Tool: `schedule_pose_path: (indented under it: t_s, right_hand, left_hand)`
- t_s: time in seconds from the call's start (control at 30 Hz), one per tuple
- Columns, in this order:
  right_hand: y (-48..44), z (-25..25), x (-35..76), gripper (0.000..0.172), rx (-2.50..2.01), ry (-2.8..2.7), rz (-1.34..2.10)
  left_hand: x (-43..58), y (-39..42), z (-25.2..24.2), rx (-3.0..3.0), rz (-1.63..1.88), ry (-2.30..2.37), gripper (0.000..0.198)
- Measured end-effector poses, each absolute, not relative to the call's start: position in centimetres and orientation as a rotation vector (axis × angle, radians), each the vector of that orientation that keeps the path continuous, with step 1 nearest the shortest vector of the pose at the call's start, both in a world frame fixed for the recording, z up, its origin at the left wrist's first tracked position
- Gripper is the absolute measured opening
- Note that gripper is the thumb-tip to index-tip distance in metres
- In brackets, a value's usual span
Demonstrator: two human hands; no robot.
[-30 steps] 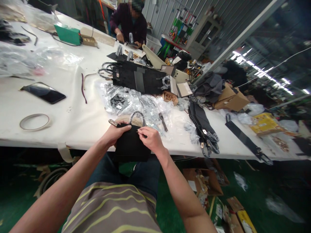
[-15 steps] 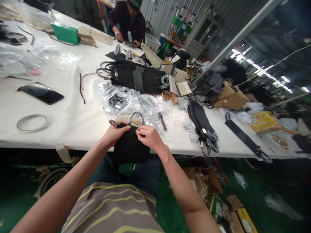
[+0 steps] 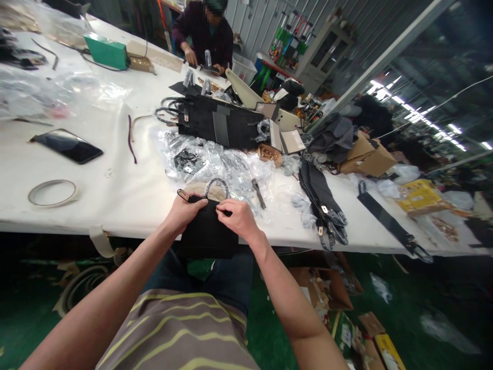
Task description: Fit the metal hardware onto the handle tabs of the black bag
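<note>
At the table's front edge I hold a black handbag panel with a wrapped loop handle standing up from its far edge. My left hand grips its left side, thumb on top. A small metal clasp piece shows just beyond those fingers. Thumb and fingers of my right hand pinch together at the panel's upper right, near the handle's base. A tiny bit shows at the fingertips, too small to name.
Clear plastic wrap lies beyond my hands, with a dark-handled tool on it. Further back are stacked black bag panels and a small box of metal parts. A phone and tape roll lie left. Across the table a person works.
The view has shifted slightly. The clasp piece by my left hand has tilted and shows more of its metal face. My right hand stays pinched at the same spot.
</note>
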State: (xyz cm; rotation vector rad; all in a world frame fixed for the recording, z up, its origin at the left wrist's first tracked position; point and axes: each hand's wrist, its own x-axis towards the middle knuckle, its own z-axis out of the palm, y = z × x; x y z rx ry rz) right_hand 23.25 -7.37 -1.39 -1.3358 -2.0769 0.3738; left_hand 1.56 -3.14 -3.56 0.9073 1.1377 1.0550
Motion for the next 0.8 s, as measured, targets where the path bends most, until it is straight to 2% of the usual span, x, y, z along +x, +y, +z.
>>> schedule_pose_path:
  t_s: [0.27,0.53,0.8]
  right_hand:
    - [-7.0,0.2,21.8,0.024,-1.609,-2.349,0.147]
    - [-5.9,0.9,23.2,0.025,-1.425,-2.592,0.142]
    - [-6.4,2.0,21.7,0.025,-1.568,-2.656,0.094]
  left_hand:
    - [1.8,-3.2,-3.7,1.023,1.11,1.181,0.036]
    - [2.0,-3.5,-3.8,1.025,1.168,1.195,0.036]
    - [1.8,-3.4,-3.8,1.109,1.173,1.174,0.028]
